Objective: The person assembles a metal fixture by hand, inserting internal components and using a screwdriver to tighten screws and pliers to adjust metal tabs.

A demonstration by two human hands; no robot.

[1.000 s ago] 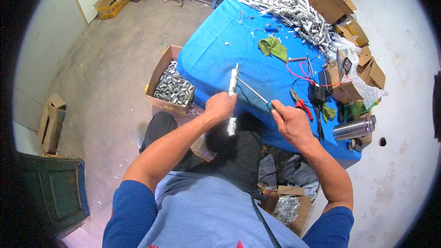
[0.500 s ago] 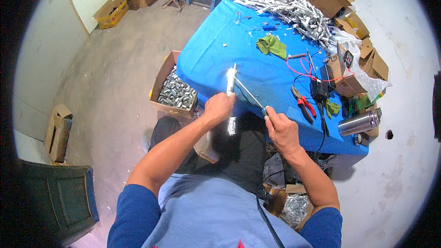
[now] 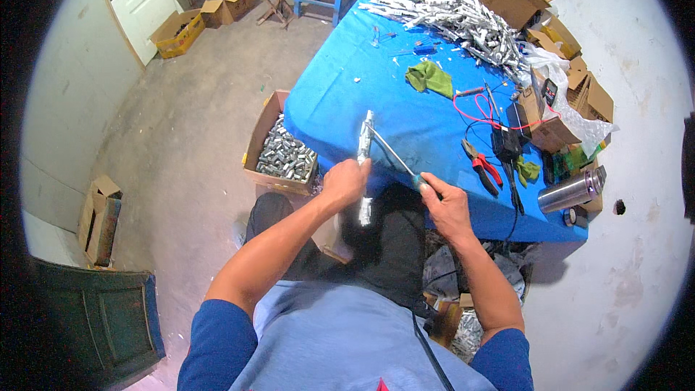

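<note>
My left hand (image 3: pixel 346 182) is closed around a long, thin silver-white strip (image 3: pixel 364 141) with an uneven, crinkled surface. One part of the strip rises past my fist over the near left side of the blue-covered table, and its lower end shows below the fist, above my lap. A screwdriver with a teal handle and a thin metal shaft (image 3: pixel 395 154) is gripped in my right hand (image 3: pixel 447 210). Its shaft slants up and left, and the tip meets the strip near the upper end. My fingers hide most of the handle.
On the blue table (image 3: pixel 326 80) lie a heap of similar strips (image 3: pixel 456 18), a green cloth (image 3: pixel 428 78), red-handled pliers (image 3: pixel 481 166), a black adapter with cables (image 3: pixel 505 141) and a steel flask (image 3: pixel 570 192). A carton of short metal cylinders (image 3: pixel 286 152) stands left of the table.
The whole view has shifted slightly. The bright glare on the strip has faded, so its surface shows more clearly. Both hands keep their grips, and the screwdriver tip stays at the strip's upper part.
</note>
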